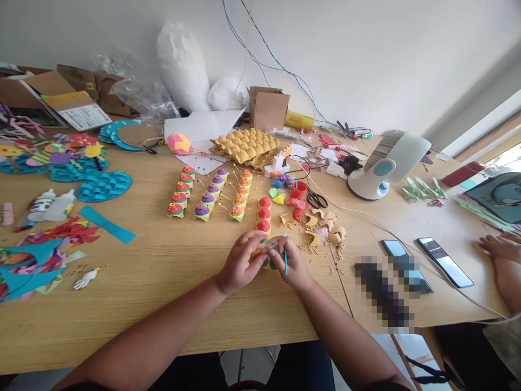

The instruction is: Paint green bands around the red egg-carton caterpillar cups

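Note:
My left hand [244, 262] is closed around the near end of an egg-carton strip [264, 214], whose far cups are topped with red clay. Green clay shows between my fingers, and the cup under them is mostly hidden. My right hand [293, 266] is closed, with a thin blue stick [285, 255] held upright along its fingers, and its fingertips meet the same clay-covered cup. Just beyond stand three finished-looking strips: a red and green one [182, 193], a purple one [210, 194] and an orange one [241, 196], with pins stuck around them.
Torn carton scraps [325, 224], black scissors [317, 200] and a red tub [299, 190] lie beyond my right hand. A yellow egg tray [246, 145] and white fan [386, 165] stand farther back. Phones [444, 262] and another person's hand [502, 247] are at right; paper scraps [36, 260] at left.

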Demonstrator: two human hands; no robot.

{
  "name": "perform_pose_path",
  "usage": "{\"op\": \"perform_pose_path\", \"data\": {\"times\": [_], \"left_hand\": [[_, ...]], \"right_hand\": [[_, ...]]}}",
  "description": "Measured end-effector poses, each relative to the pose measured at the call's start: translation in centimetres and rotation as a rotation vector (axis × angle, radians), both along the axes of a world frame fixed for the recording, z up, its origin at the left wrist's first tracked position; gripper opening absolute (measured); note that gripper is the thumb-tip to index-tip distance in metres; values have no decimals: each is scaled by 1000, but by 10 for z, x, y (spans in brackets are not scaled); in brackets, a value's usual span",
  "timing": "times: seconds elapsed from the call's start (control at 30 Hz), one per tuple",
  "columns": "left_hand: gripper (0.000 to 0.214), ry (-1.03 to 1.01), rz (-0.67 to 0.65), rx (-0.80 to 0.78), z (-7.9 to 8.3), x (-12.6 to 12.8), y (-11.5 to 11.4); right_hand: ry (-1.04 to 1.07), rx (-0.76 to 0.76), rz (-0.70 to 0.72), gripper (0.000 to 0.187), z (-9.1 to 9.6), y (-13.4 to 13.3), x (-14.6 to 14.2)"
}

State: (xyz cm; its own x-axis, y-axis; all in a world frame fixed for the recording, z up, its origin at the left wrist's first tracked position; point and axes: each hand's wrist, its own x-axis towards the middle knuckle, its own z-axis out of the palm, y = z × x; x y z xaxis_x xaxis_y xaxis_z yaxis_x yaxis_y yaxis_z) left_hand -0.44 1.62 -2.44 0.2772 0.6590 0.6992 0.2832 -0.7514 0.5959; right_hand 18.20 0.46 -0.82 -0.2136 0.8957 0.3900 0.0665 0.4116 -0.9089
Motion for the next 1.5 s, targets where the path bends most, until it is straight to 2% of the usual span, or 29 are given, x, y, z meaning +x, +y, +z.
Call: {"op": "perform_pose_path", "data": {"times": [0.17,0.3,0.47,0.6,0.7,0.9,1.07,1.23,1.37,1.5], "left_hand": [[51,8,19,36,5,2,-1],[48,-47,97,119,8,1,-4],[45,-54,142,151,12,0,-4],[43,-70,122,144,12,0,-4],[47,-85,97,122,9,0,-4],[50,-109,107,89,4,0,-3],[49,-115,87,86,3,1,-2],[54,-147,144,78,3,1,-3],[54,-141,91,-2,6,2,-3],[47,-148,73,2,8,3,-4]], "right_hand": [[-12,57,8,30,0,0,0],[-26,46,4,31,-1,2,2],[44,-13,-8,32,-4,3,2],[96,-111,25,33,-2,2,2],[41,-139,15,34,4,1,2],[-83,-18,-4,30,12,1,5],[-115,24,-19,26,12,1,7],[-118,66,-28,21,10,1,7],[-130,111,-34,19,10,1,8],[-141,173,-14,13,12,2,9]]}}
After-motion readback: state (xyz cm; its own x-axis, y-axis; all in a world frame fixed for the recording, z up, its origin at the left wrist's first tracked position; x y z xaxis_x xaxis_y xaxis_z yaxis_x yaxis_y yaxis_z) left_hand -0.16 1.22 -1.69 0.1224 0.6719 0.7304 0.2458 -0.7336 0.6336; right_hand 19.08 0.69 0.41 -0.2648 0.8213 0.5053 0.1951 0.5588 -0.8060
